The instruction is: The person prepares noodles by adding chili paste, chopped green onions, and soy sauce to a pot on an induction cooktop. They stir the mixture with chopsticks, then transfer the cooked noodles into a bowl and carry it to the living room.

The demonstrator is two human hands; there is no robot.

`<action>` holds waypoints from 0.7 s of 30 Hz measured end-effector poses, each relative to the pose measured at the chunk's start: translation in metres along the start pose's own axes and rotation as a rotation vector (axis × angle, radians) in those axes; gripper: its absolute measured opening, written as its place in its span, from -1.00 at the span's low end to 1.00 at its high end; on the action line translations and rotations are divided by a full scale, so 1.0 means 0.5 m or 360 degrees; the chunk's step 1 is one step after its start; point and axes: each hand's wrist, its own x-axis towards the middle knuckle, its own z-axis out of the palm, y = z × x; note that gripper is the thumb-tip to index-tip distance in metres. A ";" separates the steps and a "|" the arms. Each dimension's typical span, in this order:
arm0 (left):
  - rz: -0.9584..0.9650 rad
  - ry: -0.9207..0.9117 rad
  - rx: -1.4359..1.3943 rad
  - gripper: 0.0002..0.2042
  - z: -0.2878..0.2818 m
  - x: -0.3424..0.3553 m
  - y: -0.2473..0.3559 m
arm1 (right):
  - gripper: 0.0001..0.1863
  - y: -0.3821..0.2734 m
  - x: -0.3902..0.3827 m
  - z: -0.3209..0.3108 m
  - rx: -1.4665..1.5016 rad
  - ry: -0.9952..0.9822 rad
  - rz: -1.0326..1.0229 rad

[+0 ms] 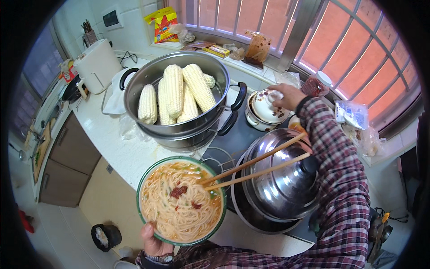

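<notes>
My left hand (154, 240) grips the near rim of a green-edged bowl (140, 207). It is full of noodles (179, 215) in orange broth, with dark red chilli paste on top. Two wooden chopsticks (264, 171) rest in the bowl and slant up to the right, over a domed steel wok lid (273, 181). Farther off, my right hand (290, 96) has its fingers closed round the knob of a white flowered lid (265, 110). This lid sits on, or just above, a small white enamel pot (253, 122); I cannot tell which.
A large steamer pot (179, 127) holding several white corn cobs (174, 92) stands left of the small pot. A wire rack (220, 157) lies between bowl and wok. Along the barred window are a jar (316, 84) and plastic bags (354, 114). A white appliance (98, 67) stands far left.
</notes>
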 end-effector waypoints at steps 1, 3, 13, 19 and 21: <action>-0.0006 -0.0011 0.0053 -0.29 0.006 -0.001 0.001 | -0.51 -0.017 -0.023 -0.022 0.0073 0.0069 0.0026; -0.0069 -0.0048 0.0036 -0.30 0.018 0.001 0.002 | -0.50 -0.056 -0.095 -0.095 0.0194 0.0021 0.0121; -0.0649 -0.0450 0.0244 -0.19 0.063 0.054 0.028 | -0.08 -0.406 -0.428 -0.155 0.2187 0.0403 0.0415; -0.1199 -0.0832 0.0325 -0.13 0.076 0.090 0.007 | -0.67 -0.540 -0.515 -0.237 0.1610 0.0550 0.0353; -0.1373 -0.0956 0.0338 -0.11 0.076 0.090 -0.013 | -0.68 -0.575 -0.562 -0.223 0.1738 0.0666 0.0496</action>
